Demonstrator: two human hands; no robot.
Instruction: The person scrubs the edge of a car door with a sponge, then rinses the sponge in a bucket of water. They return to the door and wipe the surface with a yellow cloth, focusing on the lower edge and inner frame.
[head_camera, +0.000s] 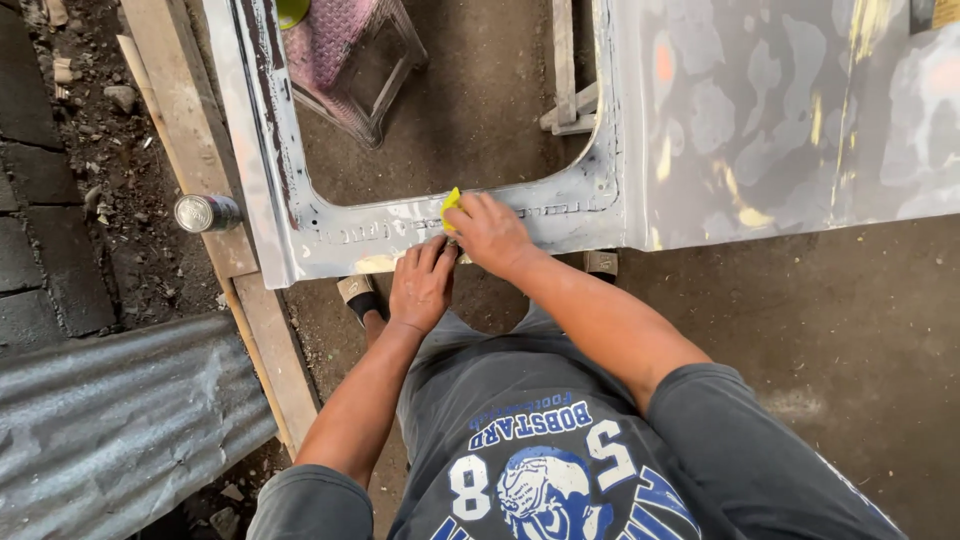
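Nearest me, both forearms reach out over my dark shirt to the grey primed car door panel (560, 215) lying flat ahead. My right hand (488, 232) is closed around a small yellow scrap (451, 203), pressing it onto the panel's near edge below the window opening. My left hand (421, 283) rests just beside it, fingers flat on that edge. A metal can (206, 212) lies well left on a wooden plank (190, 130).

Yellow spreader (451, 203) mostly hidden under right hand (487, 233), door panel (760, 120) cut off at top edge
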